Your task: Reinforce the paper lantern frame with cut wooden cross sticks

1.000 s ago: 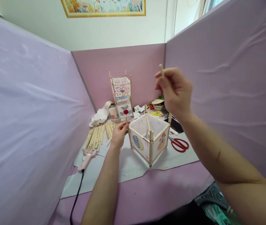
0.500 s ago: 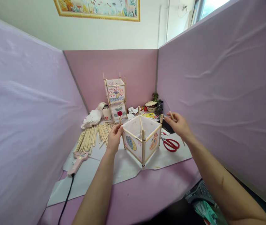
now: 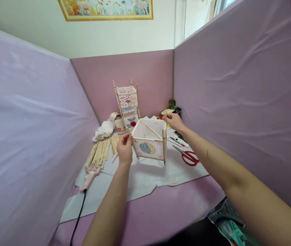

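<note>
My left hand [image 3: 125, 150] pinches the left corner post of a square paper lantern [image 3: 144, 148] framed with thin wooden sticks. A blue and yellow moon is drawn on its front panel, and one stick [image 3: 151, 130] slants across its open top. The lantern stands slightly tilted over the white paper. At its far right corner, the closed fingers of my right hand [image 3: 175, 122] hold a wooden stick [image 3: 165, 114]; whether this is the corner post or a loose piece I cannot tell. Behind stands a taller two-tier lantern [image 3: 128, 101].
Loose wooden sticks [image 3: 99, 152] and a pink hot glue gun [image 3: 90, 178] with a black cord lie left. Red-handled scissors [image 3: 189, 158] and several pens [image 3: 180, 141] lie right. A jar [image 3: 119, 123] and crumpled white plastic [image 3: 104, 131] sit at the back left. Purple walls enclose the table.
The lantern has turned, bringing its moon panel to face me and its front post to the right. My right hand has moved left and inward to the lantern's far corner.
</note>
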Tool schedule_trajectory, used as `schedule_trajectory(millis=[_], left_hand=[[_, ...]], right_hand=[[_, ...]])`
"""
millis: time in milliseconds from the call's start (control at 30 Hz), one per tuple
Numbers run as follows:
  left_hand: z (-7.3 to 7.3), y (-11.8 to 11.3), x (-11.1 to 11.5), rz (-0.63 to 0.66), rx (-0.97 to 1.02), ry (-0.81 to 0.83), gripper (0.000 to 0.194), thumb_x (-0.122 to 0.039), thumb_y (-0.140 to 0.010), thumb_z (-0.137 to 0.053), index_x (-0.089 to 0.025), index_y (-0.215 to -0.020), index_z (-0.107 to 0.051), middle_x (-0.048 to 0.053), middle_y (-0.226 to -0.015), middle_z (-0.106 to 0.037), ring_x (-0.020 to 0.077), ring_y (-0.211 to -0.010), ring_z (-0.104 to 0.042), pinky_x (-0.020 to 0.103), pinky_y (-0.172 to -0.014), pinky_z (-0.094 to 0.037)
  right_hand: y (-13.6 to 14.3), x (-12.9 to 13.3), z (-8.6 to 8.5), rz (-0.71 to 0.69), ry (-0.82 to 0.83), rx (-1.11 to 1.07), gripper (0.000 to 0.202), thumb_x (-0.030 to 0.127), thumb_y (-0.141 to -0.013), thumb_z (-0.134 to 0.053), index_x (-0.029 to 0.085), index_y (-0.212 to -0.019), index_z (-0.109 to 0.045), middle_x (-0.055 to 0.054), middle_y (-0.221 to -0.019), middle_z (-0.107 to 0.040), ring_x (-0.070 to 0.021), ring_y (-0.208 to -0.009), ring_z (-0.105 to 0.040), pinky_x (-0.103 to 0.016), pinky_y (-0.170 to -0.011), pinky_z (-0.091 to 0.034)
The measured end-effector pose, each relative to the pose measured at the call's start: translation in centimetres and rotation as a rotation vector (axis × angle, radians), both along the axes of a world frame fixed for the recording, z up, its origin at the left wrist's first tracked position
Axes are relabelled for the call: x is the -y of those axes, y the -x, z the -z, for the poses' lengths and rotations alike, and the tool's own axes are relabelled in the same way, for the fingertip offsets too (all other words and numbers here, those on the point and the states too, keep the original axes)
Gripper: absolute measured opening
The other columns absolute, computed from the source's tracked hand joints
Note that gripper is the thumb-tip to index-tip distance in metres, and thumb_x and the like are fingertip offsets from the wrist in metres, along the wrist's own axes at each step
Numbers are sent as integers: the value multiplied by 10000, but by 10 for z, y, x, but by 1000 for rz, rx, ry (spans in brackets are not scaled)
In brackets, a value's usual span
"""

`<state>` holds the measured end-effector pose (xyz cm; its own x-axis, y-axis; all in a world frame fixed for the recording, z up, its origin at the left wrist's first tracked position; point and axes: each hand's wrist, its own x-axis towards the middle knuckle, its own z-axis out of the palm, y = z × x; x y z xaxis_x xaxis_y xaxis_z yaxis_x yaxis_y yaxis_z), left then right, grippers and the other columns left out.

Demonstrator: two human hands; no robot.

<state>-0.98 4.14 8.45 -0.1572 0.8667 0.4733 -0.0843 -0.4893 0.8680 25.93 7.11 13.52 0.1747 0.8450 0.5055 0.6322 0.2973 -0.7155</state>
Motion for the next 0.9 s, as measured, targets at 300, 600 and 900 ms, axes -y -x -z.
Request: schedule_trajectory(millis=[300, 600, 900], left_hand=[[43, 12, 16, -94, -341, 10, 403, -331, -887, -521, -201, -1268, -499, 70, -1031, -630, 184, -974, -589, 335, -877, -460], [72, 22, 26, -48, -730, 102, 219, -157, -855, -451, -194, -1000, -611, 69, -1010, -668, 209, -926, -598, 320, -809, -435], [77, 20, 33, -24, -825, 160, 187, -116, -781, -519, -231, -923, -560, 9, -861, -668, 181, -779, -584, 266, -688, -394]], right_hand=[[-8, 14, 21, 85, 134, -75, 448, 526, -876, -391, 143, -829, -619, -21, -711, -599, -137, -629, -483, -242, -576, -331], [3, 119, 78, 172, 286, 172, 277, 409, -818, -524, 177, -887, -658, -31, -739, -651, -167, -661, -556, -256, -600, -352], [53, 117, 102, 233, 469, 340, 215, 330, -875, -483, 190, -973, -614, -113, -942, -691, -262, -912, -616, -287, -642, -350]])
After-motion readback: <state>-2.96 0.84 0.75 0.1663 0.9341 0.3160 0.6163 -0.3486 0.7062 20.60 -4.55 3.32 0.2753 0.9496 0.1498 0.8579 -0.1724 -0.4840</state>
